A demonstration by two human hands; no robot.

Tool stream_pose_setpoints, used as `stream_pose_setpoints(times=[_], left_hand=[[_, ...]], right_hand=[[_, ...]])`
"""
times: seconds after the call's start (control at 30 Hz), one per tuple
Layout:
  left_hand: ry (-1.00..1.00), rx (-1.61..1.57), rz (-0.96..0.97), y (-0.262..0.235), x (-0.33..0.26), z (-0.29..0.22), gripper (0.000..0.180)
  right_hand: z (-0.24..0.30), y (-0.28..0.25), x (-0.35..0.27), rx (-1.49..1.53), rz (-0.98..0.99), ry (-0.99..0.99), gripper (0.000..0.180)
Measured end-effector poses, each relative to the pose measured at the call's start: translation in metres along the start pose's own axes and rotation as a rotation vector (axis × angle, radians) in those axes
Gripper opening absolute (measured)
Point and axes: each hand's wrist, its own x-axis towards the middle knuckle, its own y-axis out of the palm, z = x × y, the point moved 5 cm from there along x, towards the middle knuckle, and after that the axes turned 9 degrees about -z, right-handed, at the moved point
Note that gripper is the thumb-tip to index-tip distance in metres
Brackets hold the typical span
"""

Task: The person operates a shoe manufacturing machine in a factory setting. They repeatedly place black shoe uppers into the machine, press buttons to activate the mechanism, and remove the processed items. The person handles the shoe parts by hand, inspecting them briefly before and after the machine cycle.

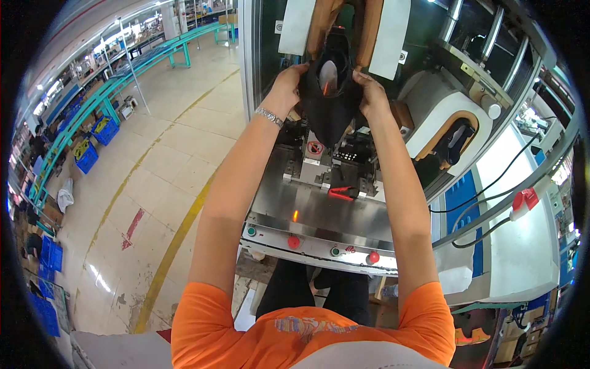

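A black shoe upper [330,115] is between my two hands at the machine, its opening facing up with something pale and rounded inside. My left hand [286,91], with a metal watch band at the wrist, is closed on the upper's left edge. On the opposite edge, my right hand [371,93] pinches it with the fingers partly hidden behind the material. The upper's far end reaches between brown curved pads [322,26] flanked by white blocks. Beneath it stands a metal fixture [312,161] on the machine's steel table [283,200].
To the right, a second padded clamp [470,120] holds another dark piece. A red-handled tool [342,194] lies on the steel table. Red push buttons [294,242] and green ones line the front edge. A cable with a red plug [524,202] hangs right; blue crates [105,130] stand left.
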Motion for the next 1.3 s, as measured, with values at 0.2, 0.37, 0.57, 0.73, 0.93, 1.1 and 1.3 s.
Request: stream_pose_setpoints(times=[0.2, 0.37, 0.57, 0.73, 0.93, 1.1, 1.3], left_hand=[[0.098, 0.336, -0.155, -0.005, -0.032, -0.003, 0.026], [1.271, 1.016, -0.506, -0.013, -0.120, -0.029, 0.031], [1.748, 1.442, -0.045, 0.068, -0.196, -0.024, 0.024], [1.557, 1.732, -0.059, 0.056, -0.191, -0.028, 0.022], [1.425, 1.807, -0.103, 0.040, -0.195, -0.005, 0.027], [1.291, 1.854, -0.181, 0.035, -0.194, 0.001, 0.033], [1.323, 1.822, -0.257, 0.041, -0.194, 0.016, 0.038]], right_hand=[[-0.007, 0.002, -0.035, -0.094, -0.085, 0.010, 0.021], [-0.058, -0.014, -0.106, 0.073, -0.086, 0.120, 0.027], [-0.158, -0.036, -0.116, 0.478, 0.297, 0.517, 0.024], [-0.175, -0.028, -0.097, 0.521, 0.286, 0.432, 0.024], [-0.177, -0.029, -0.076, 0.354, 0.146, 0.292, 0.033], [-0.181, -0.028, -0.069, 0.256, -0.022, 0.330, 0.033], [-0.200, -0.048, -0.049, 0.245, -0.229, 0.320, 0.027]])
